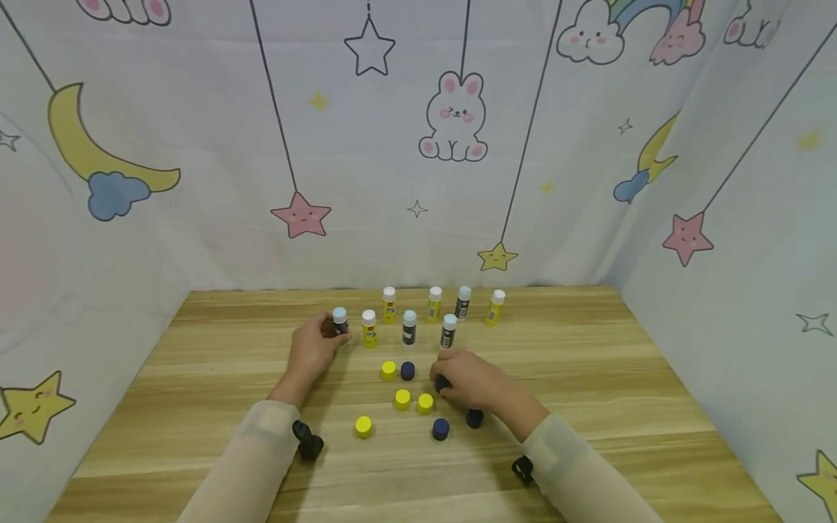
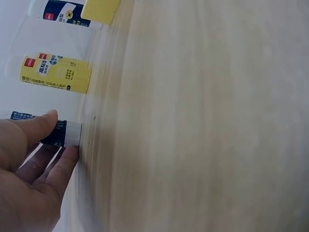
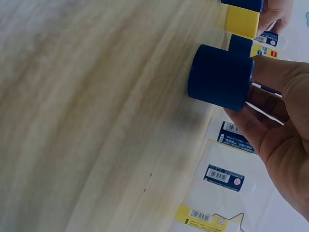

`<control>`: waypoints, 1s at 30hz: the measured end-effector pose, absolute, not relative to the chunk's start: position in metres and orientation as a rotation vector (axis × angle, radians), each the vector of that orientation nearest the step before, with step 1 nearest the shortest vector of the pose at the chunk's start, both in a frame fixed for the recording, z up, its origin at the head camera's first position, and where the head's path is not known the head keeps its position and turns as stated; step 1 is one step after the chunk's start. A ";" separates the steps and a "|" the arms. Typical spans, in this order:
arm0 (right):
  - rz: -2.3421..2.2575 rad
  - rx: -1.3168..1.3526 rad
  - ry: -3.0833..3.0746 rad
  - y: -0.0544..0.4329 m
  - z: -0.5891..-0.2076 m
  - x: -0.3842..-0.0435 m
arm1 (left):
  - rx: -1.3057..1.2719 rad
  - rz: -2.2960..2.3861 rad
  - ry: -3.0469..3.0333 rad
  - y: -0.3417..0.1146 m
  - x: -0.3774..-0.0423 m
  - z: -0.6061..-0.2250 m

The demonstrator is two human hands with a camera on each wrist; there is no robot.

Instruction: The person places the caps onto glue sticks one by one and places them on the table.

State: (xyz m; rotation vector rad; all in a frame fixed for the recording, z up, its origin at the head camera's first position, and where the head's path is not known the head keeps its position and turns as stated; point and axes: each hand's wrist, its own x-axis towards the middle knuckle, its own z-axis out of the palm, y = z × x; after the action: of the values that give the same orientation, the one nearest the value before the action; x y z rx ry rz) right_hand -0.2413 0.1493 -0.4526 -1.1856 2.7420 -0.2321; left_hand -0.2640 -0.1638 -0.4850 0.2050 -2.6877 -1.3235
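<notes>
At the left end of the group, my left hand (image 1: 314, 349) grips an upright navy glue stick (image 1: 340, 320) between thumb and fingers. The left wrist view shows this navy glue stick (image 2: 59, 133) with the fingers around it. Near the middle of the table, my right hand (image 1: 472, 379) holds a navy cap (image 1: 442, 383) at its fingertips. In the right wrist view, a nearer navy cap (image 3: 219, 77) covers those fingertips. Beside the left hand's stick stands a yellow glue stick (image 1: 369, 330). Navy glue sticks (image 1: 409, 328) (image 1: 448, 332) stand beyond the right hand.
Behind stand more glue sticks, yellow ones (image 1: 389, 306) and a navy one (image 1: 463, 303). Several loose caps lie in front, including a yellow cap (image 1: 363, 427) and a navy cap (image 1: 441, 429). A patterned curtain (image 1: 392, 254) borders the wooden table (image 1: 588, 363).
</notes>
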 end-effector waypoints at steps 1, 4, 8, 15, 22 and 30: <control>-0.229 -1.184 2.746 0.149 -0.453 -0.241 | 0.206 -1.327 -2.683 -0.164 -0.264 -0.486; -0.233 -1.177 2.766 0.148 -0.451 -0.239 | 0.202 -1.332 -2.667 -0.166 -0.263 -0.488; -0.292 -1.136 2.799 0.146 -0.446 -0.235 | 0.188 -1.340 -2.642 -0.169 -0.259 -0.488; -0.711 -0.988 2.828 0.139 -0.432 -0.230 | 0.160 -1.301 -2.621 -0.173 -0.247 -0.477; -1.174 -0.769 2.737 0.130 -0.427 -0.230 | 0.002 -1.195 -2.581 -0.164 -0.232 -0.462; -1.525 -0.525 2.658 0.118 -0.421 -0.232 | -0.287 -0.737 -2.479 -0.150 -0.219 -0.451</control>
State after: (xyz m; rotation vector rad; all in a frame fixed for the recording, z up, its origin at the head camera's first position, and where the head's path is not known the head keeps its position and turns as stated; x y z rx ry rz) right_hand -0.2320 0.1178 -0.4209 -0.5248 2.6582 -1.5251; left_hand -0.2191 -0.1500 -0.4506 -0.2870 -2.4794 -0.7374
